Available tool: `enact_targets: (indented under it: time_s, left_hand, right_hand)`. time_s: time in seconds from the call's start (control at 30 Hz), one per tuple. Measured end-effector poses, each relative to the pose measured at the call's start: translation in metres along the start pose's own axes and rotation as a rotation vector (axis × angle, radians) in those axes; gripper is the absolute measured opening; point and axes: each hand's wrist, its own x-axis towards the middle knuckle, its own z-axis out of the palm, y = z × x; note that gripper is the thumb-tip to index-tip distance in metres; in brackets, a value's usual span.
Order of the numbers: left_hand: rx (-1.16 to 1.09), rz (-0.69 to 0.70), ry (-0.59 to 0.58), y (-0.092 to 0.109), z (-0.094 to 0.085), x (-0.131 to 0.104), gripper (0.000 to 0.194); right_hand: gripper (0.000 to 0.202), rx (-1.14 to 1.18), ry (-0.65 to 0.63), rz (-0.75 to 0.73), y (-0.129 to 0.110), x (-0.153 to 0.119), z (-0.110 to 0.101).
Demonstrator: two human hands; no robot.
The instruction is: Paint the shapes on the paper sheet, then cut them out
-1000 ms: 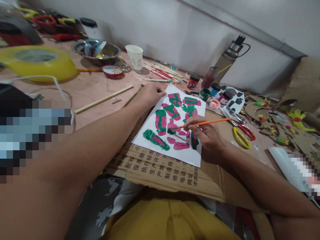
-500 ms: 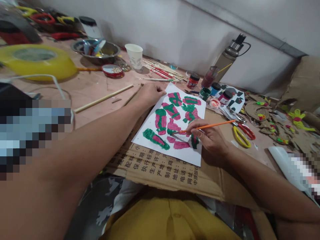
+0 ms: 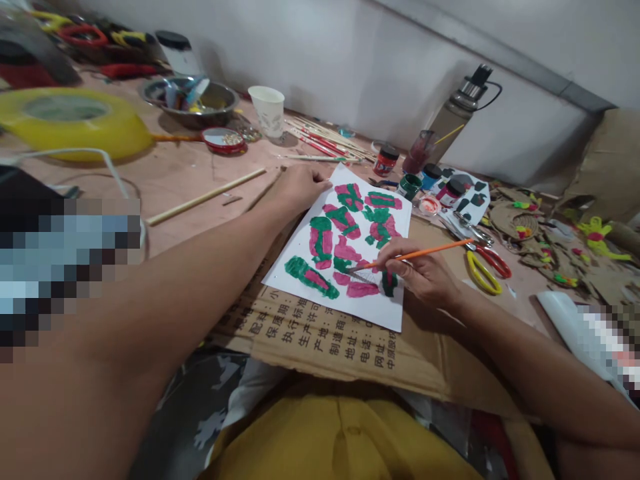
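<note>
Pinched the orange brush [image 3: 425, 251] tight between thumb and fingers of the right hand [image 3: 423, 270], with the tip by a green patch [image 3: 342, 266] on the white paper [image 3: 327, 273]. Had the left hand [image 3: 303, 187] at the top left corner of that paper, but could not tell gripping from just resting. Had the paper on brown cardboard [image 3: 420, 353], close to a jar of green paint [image 3: 410, 188]

Left hand [image 3: 303, 189]: bare, wrist uncovered.
Right hand [image 3: 420, 270]: bare, wrist uncovered.
Left forearm [image 3: 210, 267]: bare along its visible length.
Right forearm [image 3: 520, 360]: bare along its visible length.
Garment [image 3: 310, 440]: mustard-yellow cloth, plain in colour, softly folded; exact type cannot be determined.
Front detail [image 3: 354, 431]: small, rounded, button-like, same yellow; vertical line alongside, crease or seam uncertain.
</note>
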Motion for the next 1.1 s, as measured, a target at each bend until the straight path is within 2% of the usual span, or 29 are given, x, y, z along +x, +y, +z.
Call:
enact_targets:
  time_s: [0.23,0.4,0.8,0.97,1.1]
  left_hand:
    - [0.008,0.002,-0.009,0.001,-0.001,-0.002,0.013]
    - [0.004,-0.002,-0.006,0.0,0.0,-0.002,0.015]
    - [0.016,0.016,-0.021,-0.005,0.002,0.004,0.013]
    - [0.036,0.012,-0.005,-0.002,0.003,0.001,0.011]
    - [0.016,-0.005,0.012,0.001,0.002,-0.003,0.012]
  right_hand:
    - [0.039,0.026,0.053,-0.015,-0.004,0.005,0.006]
    - [0.042,0.043,0.004,-0.035,-0.001,0.011,0.011]
    - [0.029,-0.03,-0.018,-0.005,0.001,-0.001,-0.003]
    - [0.029,-0.031,-0.052,-0.049,0.002,-0.002,-0.012]
    - [0.032,-0.02,0.067,-0.049,0.001,0.001,-0.006]
